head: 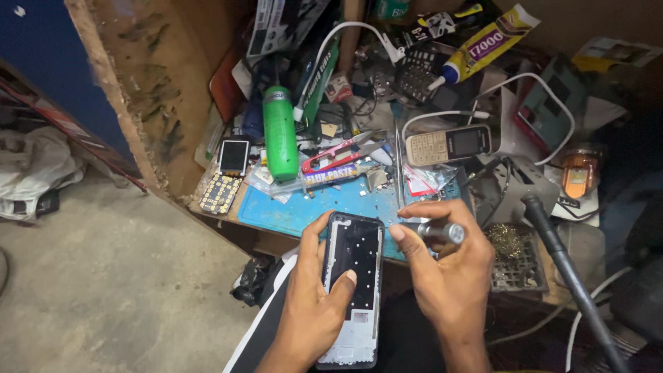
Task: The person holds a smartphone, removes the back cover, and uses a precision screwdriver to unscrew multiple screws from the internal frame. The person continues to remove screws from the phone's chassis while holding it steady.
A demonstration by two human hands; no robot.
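My left hand [311, 311] grips an opened smartphone [353, 276] from below, its back cover off, with my thumb lying across the dark inner frame. Right beside it, my right hand [445, 276] is closed around a small metal-handled screwdriver [442, 231], whose tip end points toward the phone's upper right edge. Both hands hover over my lap at the front edge of a blue work mat [304, 211].
The cluttered bench holds a green bottle [280, 131], red snips [338, 155], a beige keypad phone [449, 144], a glue tube [483, 41], white cables and a loose keypad with screen [224, 179]. A black hose [566, 269] and brass wool tip cleaner [507, 242] sit at right. Concrete floor lies left.
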